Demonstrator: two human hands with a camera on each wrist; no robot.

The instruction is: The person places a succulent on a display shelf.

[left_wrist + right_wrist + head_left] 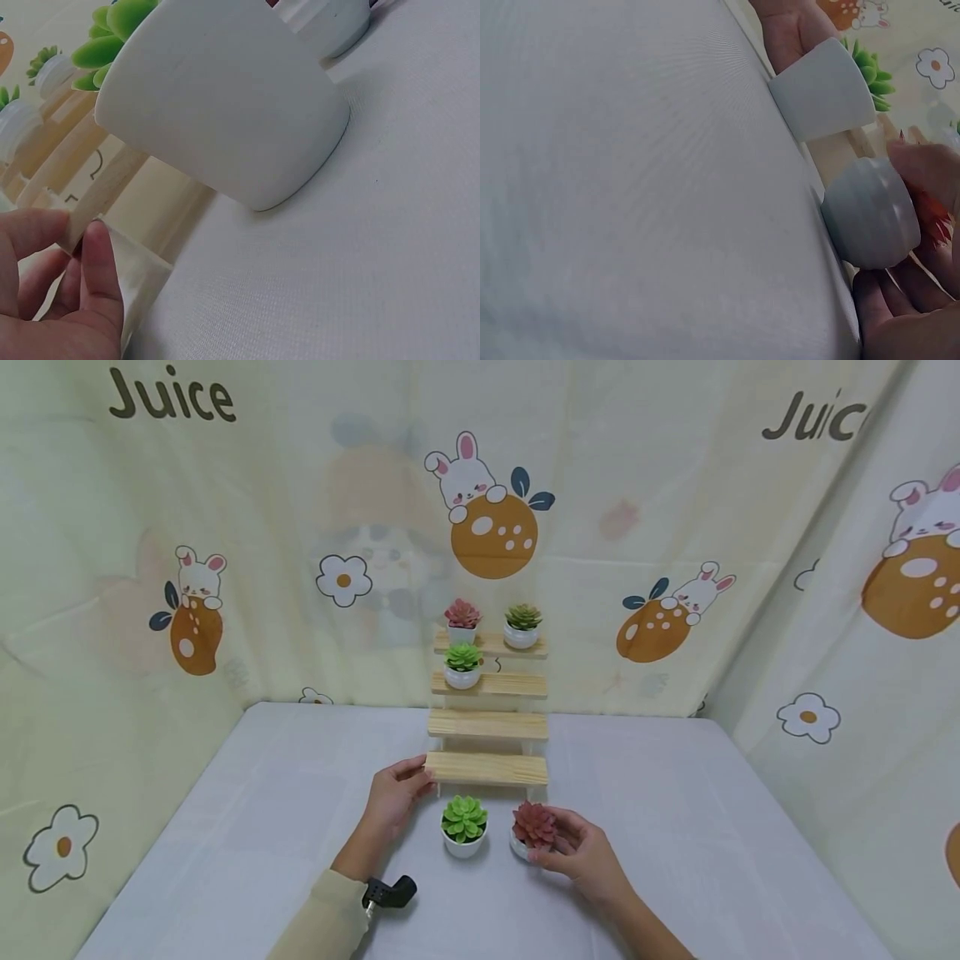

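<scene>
Four boards [487, 724] climb in steps on a wooden stand, and the left hand [395, 797] pinches the left end of the lowest one between thumb and fingers. The right hand [585, 853] grips a dark red plant [534, 824] in a round white pot [871, 214], thumb by the leaves and fingers curled about the side, low over the table [667, 827] in front of the stand. Just left of it, a bright green plant [464, 817] stands upright on the table in a tapered white pot. On the top board are a pink-red plant [462, 614] at left and a dull green plant [522, 617] at right; the next board down bears a small green plant [462, 657] near its left end.
</scene>
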